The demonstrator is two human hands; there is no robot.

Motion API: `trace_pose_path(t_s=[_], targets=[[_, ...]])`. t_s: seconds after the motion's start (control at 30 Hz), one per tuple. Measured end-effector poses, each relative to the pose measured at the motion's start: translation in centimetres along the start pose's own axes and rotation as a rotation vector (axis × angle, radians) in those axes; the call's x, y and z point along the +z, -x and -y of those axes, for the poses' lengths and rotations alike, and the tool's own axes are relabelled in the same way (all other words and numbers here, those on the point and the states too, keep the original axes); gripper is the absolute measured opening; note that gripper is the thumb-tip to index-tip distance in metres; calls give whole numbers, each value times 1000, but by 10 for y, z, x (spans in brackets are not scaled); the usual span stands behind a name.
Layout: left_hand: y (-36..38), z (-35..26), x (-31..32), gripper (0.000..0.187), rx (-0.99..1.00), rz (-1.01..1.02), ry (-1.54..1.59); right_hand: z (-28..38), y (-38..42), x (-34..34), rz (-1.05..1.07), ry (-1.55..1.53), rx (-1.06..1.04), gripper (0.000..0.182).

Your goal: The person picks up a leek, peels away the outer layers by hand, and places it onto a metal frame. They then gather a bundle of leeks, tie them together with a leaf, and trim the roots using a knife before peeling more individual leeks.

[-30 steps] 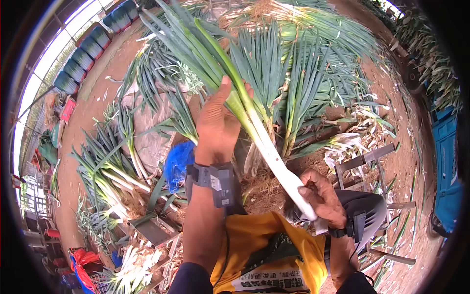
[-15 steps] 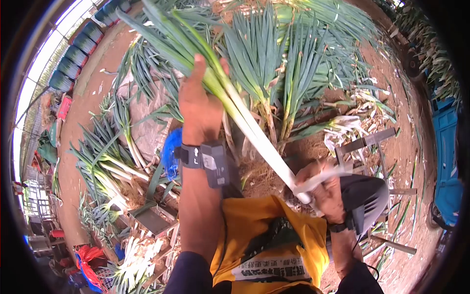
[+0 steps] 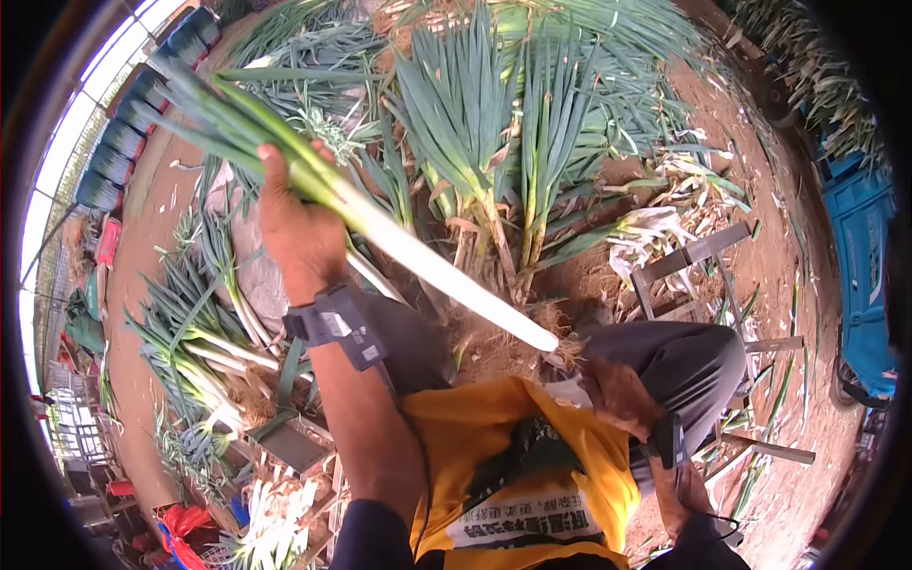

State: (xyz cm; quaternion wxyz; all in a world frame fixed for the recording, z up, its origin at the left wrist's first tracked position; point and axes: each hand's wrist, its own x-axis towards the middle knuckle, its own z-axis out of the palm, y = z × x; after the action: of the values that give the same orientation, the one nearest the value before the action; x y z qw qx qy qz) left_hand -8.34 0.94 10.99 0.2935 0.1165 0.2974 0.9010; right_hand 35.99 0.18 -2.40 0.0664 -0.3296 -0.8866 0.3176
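Note:
My left hand (image 3: 302, 233) is closed around a green onion (image 3: 427, 266) at the point where its green leaves meet the white stem. The stem slants down to the right, its pale root end above my right knee. Below and right of that end is my right hand (image 3: 622, 399), apart from the stem. Its fingers look curled, partly hidden and a little blurred, with a whitish scrap (image 3: 568, 391) beside them. Unpeeled green onions (image 3: 494, 204) with brown roots stand upright in front of me.
A heap of green onions (image 3: 636, 104) lies at the back. More are on the left (image 3: 204, 351), with peeled white ones (image 3: 275, 513) near a metal stand (image 3: 290, 442). A metal frame (image 3: 689, 256), loose peelings (image 3: 655, 233) and a blue crate (image 3: 864, 256) are on the right.
My left hand has moved left with the green onion, and the stem's end has come away from my right hand. The pale strip at my right hand has dropped lower.

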Motion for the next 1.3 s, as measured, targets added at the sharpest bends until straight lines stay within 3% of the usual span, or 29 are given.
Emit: trace_pose_path(t_s=[0.13,0.23,0.27,0.3,0.37,0.47,0.57,0.63,0.73,0.77,0.8,0.83,0.97,1.03,1.1,1.17,1.23,1.27,1.3], targets=[[-4,-12,-12,36,32,-61,88,37,-9,-41,-220,-598,232,27],[-3,-7,-9,37,84,-24,53,46,-39,-54,-296,-680,285,52],[-4,-6,-11,38,77,-28,37,36,-47,-43,-262,-454,300,62],[-5,-6,-11,39,70,-33,21,14,-53,-12,-350,-517,158,59],[-2,-6,-4,40,102,-75,-13,19,-50,-5,-50,-292,376,50],[-1,-6,-14,40,82,-73,1,33,-45,8,-79,-1276,507,37],[1,-3,-15,40,47,-61,45,42,-47,-1,-158,-1586,544,33],[4,-1,-2,39,10,-161,157,37,-50,-11,-272,-1284,521,30],[-4,-11,-11,38,32,-212,148,-65,-30,-16,-503,-791,340,24],[-8,-11,-15,38,105,-91,-16,-80,-36,-19,-566,-620,270,23],[-6,-9,-22,38,176,15,-187,-61,-44,-51,-617,-336,340,23],[-4,-9,-23,39,171,58,-135,-33,-50,-93,-655,-53,411,23],[-10,-23,-40,38,223,32,-135,-87,-70,-194,-479,240,382,31],[-20,-38,-67,37,264,10,5,-138,-72,-232,-461,429,398,45],[-11,-56,-59,36,312,-135,183,-177,-77,-273,-498,585,418,62],[-11,-57,-62,35,312,-175,152,-210,-86,-313,-547,745,445,80],[-8,-48,-47,35,333,-201,63,-234,-104,-321,-537,862,484,99],[0,-43,-34,35,299,-190,43,-232,-116,-311,-490,890,513,100],[2,-39,-28,36,292,-170,23,-220,-132,-294,-503,718,388,99]])
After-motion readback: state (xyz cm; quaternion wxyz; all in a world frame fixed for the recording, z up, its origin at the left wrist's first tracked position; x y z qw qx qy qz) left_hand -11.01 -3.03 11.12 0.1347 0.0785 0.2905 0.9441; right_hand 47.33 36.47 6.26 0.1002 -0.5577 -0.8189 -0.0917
